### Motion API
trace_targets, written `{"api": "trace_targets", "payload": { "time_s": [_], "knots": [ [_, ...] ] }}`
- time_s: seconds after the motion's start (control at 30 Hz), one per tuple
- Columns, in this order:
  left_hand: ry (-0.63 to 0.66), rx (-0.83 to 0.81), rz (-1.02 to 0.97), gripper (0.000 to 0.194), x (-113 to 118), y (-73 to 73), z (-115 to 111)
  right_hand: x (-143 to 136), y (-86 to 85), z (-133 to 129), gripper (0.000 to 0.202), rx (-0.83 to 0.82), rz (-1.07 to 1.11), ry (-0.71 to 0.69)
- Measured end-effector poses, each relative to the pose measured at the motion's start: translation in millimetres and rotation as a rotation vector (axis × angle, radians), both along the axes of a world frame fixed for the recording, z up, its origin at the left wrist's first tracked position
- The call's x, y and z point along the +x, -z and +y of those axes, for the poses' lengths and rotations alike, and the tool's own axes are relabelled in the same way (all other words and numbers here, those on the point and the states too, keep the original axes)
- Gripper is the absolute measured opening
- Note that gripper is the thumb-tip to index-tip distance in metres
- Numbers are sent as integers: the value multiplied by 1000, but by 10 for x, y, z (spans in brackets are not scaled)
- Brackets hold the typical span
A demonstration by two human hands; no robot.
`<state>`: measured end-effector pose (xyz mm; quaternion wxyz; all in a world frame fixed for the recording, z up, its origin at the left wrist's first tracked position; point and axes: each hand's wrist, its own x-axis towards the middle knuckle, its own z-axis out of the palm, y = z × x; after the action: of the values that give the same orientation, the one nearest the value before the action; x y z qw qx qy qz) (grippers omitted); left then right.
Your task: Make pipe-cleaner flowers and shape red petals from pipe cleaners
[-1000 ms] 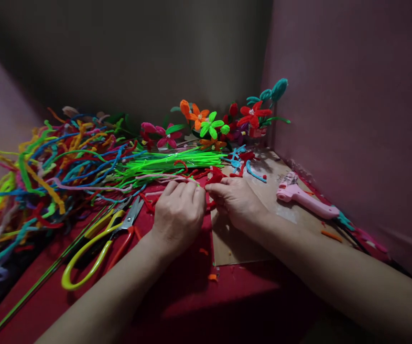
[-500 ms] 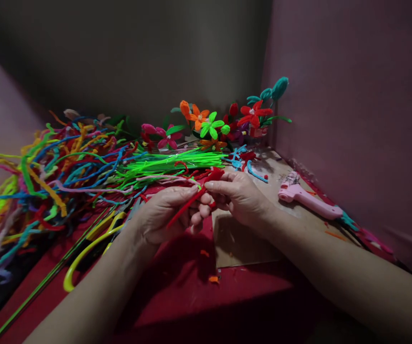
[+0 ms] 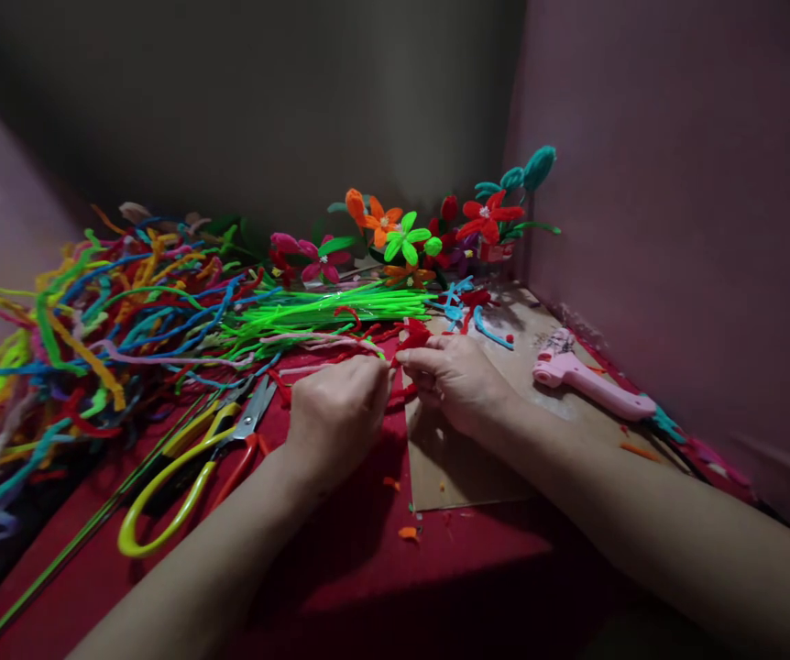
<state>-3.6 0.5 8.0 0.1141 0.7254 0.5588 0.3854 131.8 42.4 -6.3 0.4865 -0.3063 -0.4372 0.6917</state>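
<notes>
My right hand (image 3: 460, 380) pinches a red fuzzy pipe cleaner (image 3: 413, 335) whose folded end sticks up above the fingertips. Against it, my left hand (image 3: 340, 408) is curled into a fist with its back towards me, gripping the same red pipe cleaner near the right fingertips. Most of the left fingers and the piece inside them are hidden. Both hands are held over the red tabletop, at the left edge of a brown board (image 3: 436, 486). Just beyond them lies a bundle of bright green pipe cleaners (image 3: 340, 310).
Yellow-handled scissors (image 3: 192, 486) lie left of my left forearm, near a tangled heap of coloured pipe cleaners (image 3: 140, 302). A pink glue gun (image 3: 594, 385) rests on the board at right. Finished pipe-cleaner flowers (image 3: 405, 240) stand along the back wall.
My left hand has turned over from palm-up to a fist with its back showing. The long red end that lay across its fingers is now hidden. The scissors show more fully.
</notes>
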Motion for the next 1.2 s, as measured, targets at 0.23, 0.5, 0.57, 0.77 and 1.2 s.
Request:
{"api": "trace_targets", "payload": {
  "time_s": [0.23,0.5,0.57,0.77,1.2],
  "knots": [
    [331,-771,-820,23,-171,-124,150,72,-86,18,12,87,37,-160],
    [136,-293,-195,23,-68,-45,58,28,-62,-33,16,96,-41,-1],
    [0,62,208,25,-23,22,26,12,-25,-28,20,51,-59,53],
    [-8,87,342,25,-4,30,27,46,-23,29,18,65,-100,-21],
    [133,-409,-334,24,57,-154,34,100,-65,67,20,400,-185,35]
  ]
}}
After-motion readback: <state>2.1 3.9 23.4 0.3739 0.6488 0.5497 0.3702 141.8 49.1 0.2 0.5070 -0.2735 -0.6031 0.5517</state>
